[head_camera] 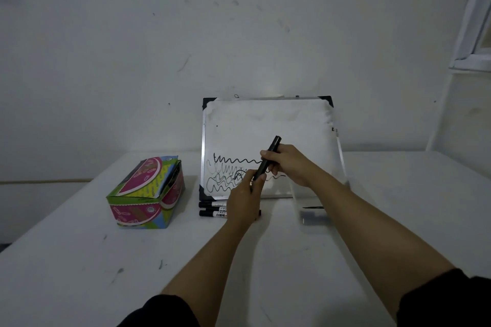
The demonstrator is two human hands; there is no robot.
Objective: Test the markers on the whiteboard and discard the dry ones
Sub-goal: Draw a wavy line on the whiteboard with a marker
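A small whiteboard point(265, 125) leans against the wall on the table, with black scribbled lines across its lower left. My right hand point(291, 164) grips a black marker point(268, 158) in front of the board. My left hand point(245, 198) pinches the marker's lower end, where the cap sits. Two more markers point(212, 209) lie side by side on the table just below the board, partly hidden by my left hand.
A colourful open cardboard box point(148, 194) stands left of the board. A clear plastic stand point(313, 210) sits at the board's lower right. The white table point(79, 273) runs to the wall; a window frame point(475, 34) is at upper right.
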